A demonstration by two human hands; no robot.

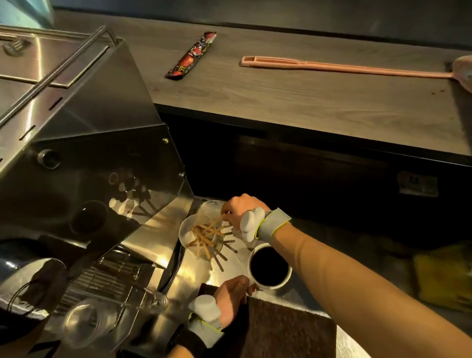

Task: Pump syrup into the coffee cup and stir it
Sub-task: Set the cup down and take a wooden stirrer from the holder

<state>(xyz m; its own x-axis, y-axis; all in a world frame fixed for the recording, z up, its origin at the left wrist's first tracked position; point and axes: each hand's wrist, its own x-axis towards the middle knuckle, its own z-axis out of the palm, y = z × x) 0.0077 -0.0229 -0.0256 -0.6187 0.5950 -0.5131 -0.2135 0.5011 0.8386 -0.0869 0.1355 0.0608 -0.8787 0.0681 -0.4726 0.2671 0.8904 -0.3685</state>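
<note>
white cup [252, 262], black coffee [270, 266], pink swatter [355, 69]

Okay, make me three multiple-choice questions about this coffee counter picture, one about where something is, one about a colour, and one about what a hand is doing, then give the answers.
1. Where does the fly swatter lie?
A. on the wooden shelf behind the counter
B. inside the coffee cup
C. on the brown mat

2. What colour is the fly swatter?
A. green
B. pink
C. black

3. What is the right hand doing?
A. pressing a syrup pump
B. resting flat on the mat
C. pinching a wooden stir stick from the clear holder

Answers:
1. A, it lies flat on the wooden shelf, far from the hands.
2. B, handle and head are both pale pink.
3. C, the fingertips close on one stir stick above the clear holder, while the left hand grips the coffee cup.
</note>
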